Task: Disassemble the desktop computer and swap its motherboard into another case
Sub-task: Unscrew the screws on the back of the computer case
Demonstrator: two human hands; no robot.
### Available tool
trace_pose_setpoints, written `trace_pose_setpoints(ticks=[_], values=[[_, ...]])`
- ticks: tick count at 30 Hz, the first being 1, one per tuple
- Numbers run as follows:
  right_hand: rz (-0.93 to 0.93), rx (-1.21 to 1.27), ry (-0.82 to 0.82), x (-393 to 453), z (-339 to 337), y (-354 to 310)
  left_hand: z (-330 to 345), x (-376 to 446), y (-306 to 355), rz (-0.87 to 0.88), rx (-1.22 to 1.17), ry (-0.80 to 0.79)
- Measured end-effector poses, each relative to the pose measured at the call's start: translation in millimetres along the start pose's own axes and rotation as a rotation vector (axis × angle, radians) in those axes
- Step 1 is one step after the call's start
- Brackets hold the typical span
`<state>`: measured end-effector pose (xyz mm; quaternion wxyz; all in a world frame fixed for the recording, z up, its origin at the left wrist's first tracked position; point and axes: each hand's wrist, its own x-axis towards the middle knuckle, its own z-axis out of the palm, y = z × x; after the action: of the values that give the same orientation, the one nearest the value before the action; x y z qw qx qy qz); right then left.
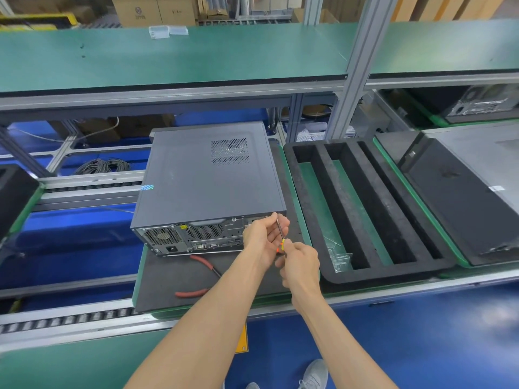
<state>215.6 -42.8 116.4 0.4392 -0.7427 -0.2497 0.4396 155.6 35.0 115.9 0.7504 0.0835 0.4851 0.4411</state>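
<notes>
Both hands pinch the screwdriver at the closed computer case: left hand on the shaft, right hand on the handle. The foam tray holds clear bags.

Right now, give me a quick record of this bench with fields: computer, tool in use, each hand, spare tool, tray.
computer: grey desktop case lying flat on a dark mat, side cover on, rear ports facing the person
tool in use: screwdriver, tip at the case's upper right rear corner
left hand: left hand steadies the screwdriver shaft
right hand: right hand grips the handle
spare tool: red-handled pliers on the mat, in front of the case
tray: black foam tray to the right, small clear bags in one slot
</notes>
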Motion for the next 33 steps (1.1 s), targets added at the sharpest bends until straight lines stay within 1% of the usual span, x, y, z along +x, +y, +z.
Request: trace_pose_setpoints(ticks=[3, 6, 7, 10, 11, 13, 16, 21, 24, 29, 33], values=[[-0.015, 0.012, -0.007, -4, -1, 3, -3, -1, 0, 0.034, -0.047, 0.038], [-0.042, 0.034, -0.004, -7, 1, 6, -11, -1, 2, 0.130, -0.067, 0.146], [-0.050, 0.040, -0.005, -7, 2, 6, -16, -1, 2, 0.165, -0.092, 0.159], [-0.068, 0.052, -0.040, -8, 12, 3, -40, -4, 5, 0.210, -0.210, 0.096], [-0.072, 0.044, -0.056, -10, 16, 2, -49, -4, 7, 0.199, -0.231, 0.075], [-0.074, 0.023, -0.093, -14, 29, 0, -67, -4, 15, 0.155, -0.252, 0.083], [-0.057, 0.003, -0.185, -25, 54, -2, -94, -4, 32, 0.153, -0.218, 0.136], [-0.024, -0.036, -0.316, -46, 99, -5, -132, -16, 64, 0.296, -0.269, 0.032], [0.010, -0.073, -0.391, -57, 121, -4, -149, -21, 80, 0.359, -0.172, 0.071], [0.048, -0.109, -0.501, -71, 145, -1, -161, -24, 97, 0.330, -0.092, 0.149], [0.033, -0.128, -0.499, -72, 155, -2, -161, -23, 103, 0.328, -0.084, 0.181]])
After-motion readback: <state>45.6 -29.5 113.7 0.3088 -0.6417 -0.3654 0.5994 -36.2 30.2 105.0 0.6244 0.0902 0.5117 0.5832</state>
